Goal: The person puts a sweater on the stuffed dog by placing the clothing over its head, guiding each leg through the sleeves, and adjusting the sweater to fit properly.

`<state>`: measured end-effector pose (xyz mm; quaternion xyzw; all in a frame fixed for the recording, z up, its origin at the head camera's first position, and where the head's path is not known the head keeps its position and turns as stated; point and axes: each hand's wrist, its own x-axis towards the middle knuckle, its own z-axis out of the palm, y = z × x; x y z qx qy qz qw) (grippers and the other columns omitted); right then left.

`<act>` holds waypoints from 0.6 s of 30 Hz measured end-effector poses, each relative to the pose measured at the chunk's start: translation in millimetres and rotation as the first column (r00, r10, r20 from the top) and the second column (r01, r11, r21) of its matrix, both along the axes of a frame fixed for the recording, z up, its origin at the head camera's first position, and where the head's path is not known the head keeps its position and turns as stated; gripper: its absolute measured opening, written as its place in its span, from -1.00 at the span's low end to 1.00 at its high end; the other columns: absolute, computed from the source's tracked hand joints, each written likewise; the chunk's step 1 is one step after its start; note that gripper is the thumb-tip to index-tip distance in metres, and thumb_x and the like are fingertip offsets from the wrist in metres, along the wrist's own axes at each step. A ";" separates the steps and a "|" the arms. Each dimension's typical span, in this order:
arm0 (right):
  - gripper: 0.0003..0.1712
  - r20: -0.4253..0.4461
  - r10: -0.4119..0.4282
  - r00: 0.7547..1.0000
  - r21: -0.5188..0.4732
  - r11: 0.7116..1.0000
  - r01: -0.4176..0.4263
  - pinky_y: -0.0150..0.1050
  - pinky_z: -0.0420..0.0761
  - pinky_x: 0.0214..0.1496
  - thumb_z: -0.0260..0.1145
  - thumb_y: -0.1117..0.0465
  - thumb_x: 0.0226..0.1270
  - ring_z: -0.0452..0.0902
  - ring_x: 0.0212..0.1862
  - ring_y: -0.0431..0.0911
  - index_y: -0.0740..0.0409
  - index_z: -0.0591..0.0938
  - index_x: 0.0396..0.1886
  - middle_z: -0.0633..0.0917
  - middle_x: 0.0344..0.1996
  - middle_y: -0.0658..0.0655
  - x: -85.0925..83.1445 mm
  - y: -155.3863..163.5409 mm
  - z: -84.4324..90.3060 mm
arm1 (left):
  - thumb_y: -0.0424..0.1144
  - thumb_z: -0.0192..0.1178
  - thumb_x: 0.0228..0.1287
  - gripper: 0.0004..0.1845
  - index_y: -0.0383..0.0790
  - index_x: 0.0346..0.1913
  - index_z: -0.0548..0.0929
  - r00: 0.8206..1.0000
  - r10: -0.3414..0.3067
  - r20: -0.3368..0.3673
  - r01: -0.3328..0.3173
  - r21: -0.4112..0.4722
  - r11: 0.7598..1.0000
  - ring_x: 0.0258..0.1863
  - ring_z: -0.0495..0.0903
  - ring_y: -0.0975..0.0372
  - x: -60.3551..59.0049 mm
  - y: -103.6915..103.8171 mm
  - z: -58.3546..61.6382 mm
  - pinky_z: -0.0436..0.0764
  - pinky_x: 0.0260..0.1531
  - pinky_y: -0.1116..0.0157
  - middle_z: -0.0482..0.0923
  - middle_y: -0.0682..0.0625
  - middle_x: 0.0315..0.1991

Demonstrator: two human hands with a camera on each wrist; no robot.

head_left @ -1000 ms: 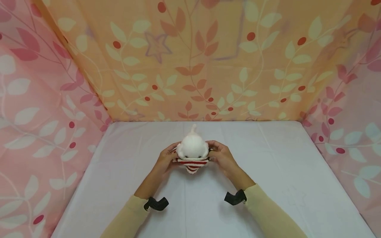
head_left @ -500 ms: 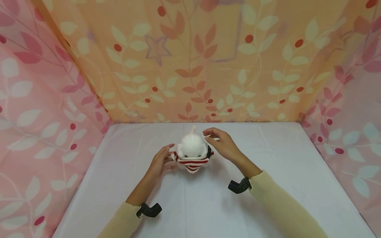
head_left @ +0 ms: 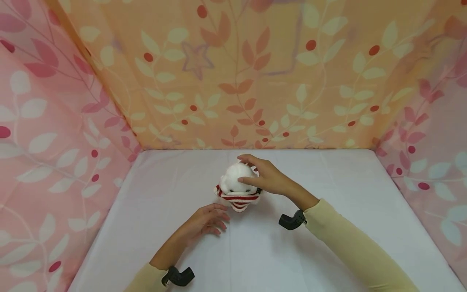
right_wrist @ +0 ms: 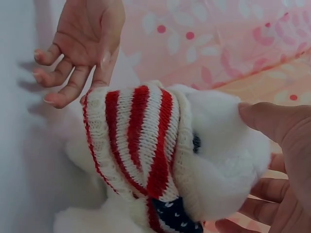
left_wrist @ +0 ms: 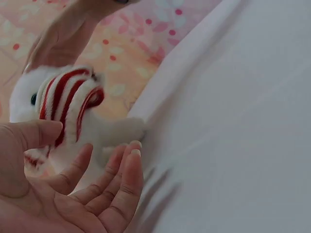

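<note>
Right hand (head_left: 268, 178) cupped over the top of a white plush toy (head_left: 238, 178), thumb and fingers curled round its fluffy head, gripping it. From the right wrist view, thumb (right_wrist: 272, 124) pressed into the fur on one side, fingertips (right_wrist: 262, 187) wrapped in from below on the other. Red-and-white striped knit scarf (head_left: 237, 198) banded round the toy's neck, just under that hand; a dark blue patch with small white dots (right_wrist: 177, 213) at the scarf's lower edge, close to the fingertips. One dark eye (right_wrist: 196, 143) showing between scarf and fur.

Left hand (head_left: 204, 221) loose and holding nothing, fingers relaxed and slightly bent, resting low over the white tabletop (head_left: 328, 227), near the toy's scarf end but apart from it. Seen from the left wrist, palm turned up toward the toy, fingers (left_wrist: 121, 179) spread just short of the white fur and stripes; contact not apparent.

Toy standing on the tabletop directly beneath the right hand, ahead of and slightly right of the left hand. Cream sleeves (head_left: 350, 247) on both arms, with a black wrist mount (head_left: 291, 221) behind the right hand and another (head_left: 177, 277) behind the left. Floral fabric backdrop (head_left: 255, 73), orange beyond the hands, pink to either side.
</note>
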<state>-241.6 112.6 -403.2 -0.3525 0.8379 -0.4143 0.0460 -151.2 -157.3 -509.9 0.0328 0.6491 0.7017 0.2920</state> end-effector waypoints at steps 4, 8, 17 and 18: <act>-0.17 -0.008 0.004 1.000 -0.002 1.000 -0.004 0.01 0.56 0.20 0.56 0.04 0.21 0.52 0.22 -0.03 0.09 0.43 0.44 0.55 0.32 0.12 1.6 -4.5 -1.9 | -0.16 0.12 0.53 -0.50 -0.41 0.35 0.39 1.000 -0.016 0.006 0.015 0.069 0.997 -0.15 0.71 0.12 6.6 11.8 1.6 0.68 -0.18 0.25 0.61 -0.31 0.11; -0.13 -0.023 0.013 1.000 0.013 1.000 -0.013 0.03 0.58 0.19 0.58 0.05 0.18 0.50 0.27 0.02 0.06 0.42 0.45 0.48 0.39 0.14 3.8 -5.9 -3.0 | -0.13 0.12 0.54 -0.50 -0.40 0.33 0.41 1.000 0.016 0.024 -0.019 0.127 0.992 -0.12 0.71 0.11 6.8 22.4 4.1 0.68 -0.14 0.24 0.61 -0.30 0.12; -0.09 -0.037 0.036 0.999 0.013 0.999 -0.035 0.04 0.60 0.14 0.62 0.15 0.12 0.53 0.23 0.05 0.03 0.42 0.46 0.53 0.33 0.13 6.3 -6.8 -4.4 | -0.15 0.15 0.52 -0.59 -0.39 0.22 0.50 0.995 0.083 0.058 -0.091 0.159 0.983 -0.22 0.72 0.18 4.8 40.9 -1.8 0.68 -0.27 0.33 0.68 -0.16 -0.01; -0.10 -0.043 0.041 0.998 0.011 0.999 -0.040 0.04 0.60 0.14 0.62 0.16 0.12 0.53 0.23 0.04 0.01 0.43 0.46 0.54 0.32 0.12 6.1 -6.9 -5.2 | -0.16 0.17 0.51 -0.63 -0.36 0.17 0.54 0.994 0.092 0.055 -0.099 0.146 0.984 -0.25 0.72 0.20 5.0 42.4 -3.5 0.66 -0.30 0.34 0.69 -0.13 -0.05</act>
